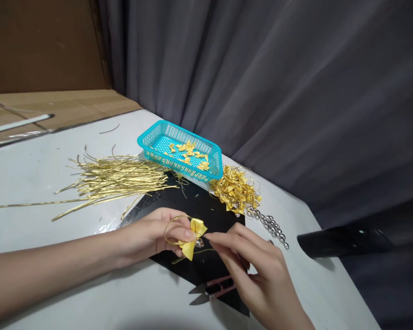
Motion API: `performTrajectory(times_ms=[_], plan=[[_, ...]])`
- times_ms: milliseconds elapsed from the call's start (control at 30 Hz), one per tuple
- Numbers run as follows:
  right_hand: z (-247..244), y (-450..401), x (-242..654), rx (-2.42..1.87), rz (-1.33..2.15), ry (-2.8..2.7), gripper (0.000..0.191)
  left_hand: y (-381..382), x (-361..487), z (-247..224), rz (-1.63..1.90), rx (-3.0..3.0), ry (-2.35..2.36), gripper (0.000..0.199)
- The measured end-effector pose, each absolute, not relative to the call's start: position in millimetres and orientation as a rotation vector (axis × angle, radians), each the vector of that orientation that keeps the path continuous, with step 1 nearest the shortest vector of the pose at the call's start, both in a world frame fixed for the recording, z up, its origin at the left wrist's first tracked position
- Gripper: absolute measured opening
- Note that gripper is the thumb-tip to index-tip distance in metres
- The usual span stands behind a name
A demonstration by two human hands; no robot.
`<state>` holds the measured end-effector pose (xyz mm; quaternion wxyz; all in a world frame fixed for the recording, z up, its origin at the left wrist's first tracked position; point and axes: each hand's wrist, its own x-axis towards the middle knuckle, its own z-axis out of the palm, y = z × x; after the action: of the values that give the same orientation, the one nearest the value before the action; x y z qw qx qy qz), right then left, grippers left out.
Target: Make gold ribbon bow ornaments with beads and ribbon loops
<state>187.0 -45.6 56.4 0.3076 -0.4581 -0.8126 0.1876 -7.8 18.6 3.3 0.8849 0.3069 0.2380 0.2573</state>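
My left hand [165, 231] is closed, pinching a yellow ribbon bow [188, 252] between thumb and fingers. A loop of gold cord [167, 228] rises from the bow around the fingertips, and a small silver bell [199, 242] sits at its middle. Close by on the right, my right hand [258, 266] has thumb and forefinger pressed together at the bow's edge; what lies in that pinch is too small to make out. Thread snips [215, 288] with pink handles run under the right palm, blades apart and pointing left. The palm hides their handle end.
A black mat [192, 197] lies beneath the hands on the white table [55, 256]. Behind it stand a turquoise basket [179, 169] with small yellow bows, a bundle of gold cords [120, 178] and a pile of yellow bows [236, 190]. Silver bells [270, 225] and a black object [325, 241] are right.
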Motion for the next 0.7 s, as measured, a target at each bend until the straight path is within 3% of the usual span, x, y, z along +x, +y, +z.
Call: performTrajectory(times_ms=[700], plan=[[44.5, -35.0, 186.8, -1.345, 0.470, -2.144, 0.019, 30.2, -8.8, 1.5, 0.598, 0.896, 0.744, 0.026]])
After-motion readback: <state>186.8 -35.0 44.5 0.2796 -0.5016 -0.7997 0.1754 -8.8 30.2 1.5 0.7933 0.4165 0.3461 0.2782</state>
